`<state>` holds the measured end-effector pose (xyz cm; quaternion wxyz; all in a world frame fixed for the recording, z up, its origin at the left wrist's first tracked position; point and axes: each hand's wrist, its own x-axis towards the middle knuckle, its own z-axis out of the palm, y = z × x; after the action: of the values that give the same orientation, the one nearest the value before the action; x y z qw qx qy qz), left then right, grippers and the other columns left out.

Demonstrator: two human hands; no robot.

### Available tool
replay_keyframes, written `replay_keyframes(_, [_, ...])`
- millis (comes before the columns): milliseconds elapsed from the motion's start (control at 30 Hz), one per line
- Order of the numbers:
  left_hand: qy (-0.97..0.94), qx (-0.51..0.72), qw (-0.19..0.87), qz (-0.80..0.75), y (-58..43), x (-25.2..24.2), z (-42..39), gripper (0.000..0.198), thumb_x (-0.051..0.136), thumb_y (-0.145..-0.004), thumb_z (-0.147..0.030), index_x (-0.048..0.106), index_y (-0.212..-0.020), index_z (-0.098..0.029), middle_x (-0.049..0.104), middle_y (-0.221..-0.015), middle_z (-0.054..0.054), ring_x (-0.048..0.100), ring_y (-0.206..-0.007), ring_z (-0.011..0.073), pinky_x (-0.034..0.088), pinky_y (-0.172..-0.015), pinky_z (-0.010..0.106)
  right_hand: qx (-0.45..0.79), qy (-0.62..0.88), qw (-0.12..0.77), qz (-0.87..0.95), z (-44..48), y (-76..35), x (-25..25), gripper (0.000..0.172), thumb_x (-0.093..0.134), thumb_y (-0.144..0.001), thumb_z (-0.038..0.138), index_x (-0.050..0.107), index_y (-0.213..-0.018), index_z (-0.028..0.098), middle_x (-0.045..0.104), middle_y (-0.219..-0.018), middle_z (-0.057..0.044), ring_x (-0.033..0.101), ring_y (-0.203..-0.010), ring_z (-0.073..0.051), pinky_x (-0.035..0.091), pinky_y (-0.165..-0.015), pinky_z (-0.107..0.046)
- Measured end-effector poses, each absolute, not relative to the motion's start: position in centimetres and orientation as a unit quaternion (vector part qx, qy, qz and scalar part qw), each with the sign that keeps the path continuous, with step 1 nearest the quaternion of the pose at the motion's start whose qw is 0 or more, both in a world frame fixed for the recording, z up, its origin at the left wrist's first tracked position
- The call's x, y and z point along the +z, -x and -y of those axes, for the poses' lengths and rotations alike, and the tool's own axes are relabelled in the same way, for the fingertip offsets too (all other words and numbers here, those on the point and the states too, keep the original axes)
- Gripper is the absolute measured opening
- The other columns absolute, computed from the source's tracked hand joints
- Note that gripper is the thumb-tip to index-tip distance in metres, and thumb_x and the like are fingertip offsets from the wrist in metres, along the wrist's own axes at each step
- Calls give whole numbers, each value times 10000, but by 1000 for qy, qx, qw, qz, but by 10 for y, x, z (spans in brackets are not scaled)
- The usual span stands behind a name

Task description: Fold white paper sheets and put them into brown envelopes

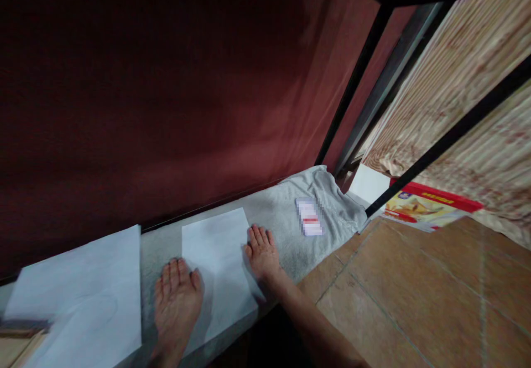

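- Reddish-brown panel (166, 108) fills the back of your view, running right along the far edge of a low surface draped in grey cloth (286, 207).
- Off to your right, black bars (352, 86) slant down, one cutting across the patterned curtain (468, 91) and the tiled floor's (406, 285) far end.
- Bunched cloth at the right end, with a phone-like thing (310, 217) lying near it; it's pixelated, so can't say more.
- More white paper (95, 268) sits on your left, apart from the main sheet.
- Your white sheet (219, 268) lies flat on the cloth, between your hands.
- Left hand (177, 296): palm down, fingers straight and close together, thumb slightly out, over the sheet's left edge.
- Right hand (262, 252): same deal at the right edge, fingers a touch looser. Can't tell how hard either one presses.
- Containers: red-and-yellow printed carton (431, 205) by the curtain, insides hidden.
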<state>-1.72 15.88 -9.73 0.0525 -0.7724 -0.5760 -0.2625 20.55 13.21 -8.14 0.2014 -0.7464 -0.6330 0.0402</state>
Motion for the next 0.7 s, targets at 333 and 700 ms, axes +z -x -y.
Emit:
replay_keyframes(333, [833,-149,-2,533,-42,-100,-228,596,214,-937,-167,435,-1457,23,430,-1544,226,329,-1483,301,278,-1204,501,54,674,224,702,-196,-152,-73,506,284,-1081,413,489,-1456,143,494,-1520,-104,420,-1431,-227,323,-1197,-437])
replay_keyframes(700, [785,-189,37,589,2,-101,-219,680,227,-954,-355,394,-1467,61,437,-1519,280,345,-1470,336,261,-1201,520,18,726,198,658,-187,-187,-82,591,331,-1064,450,371,-1528,86,385,-1575,-147,365,-1464,-274,277,-1214,-477])
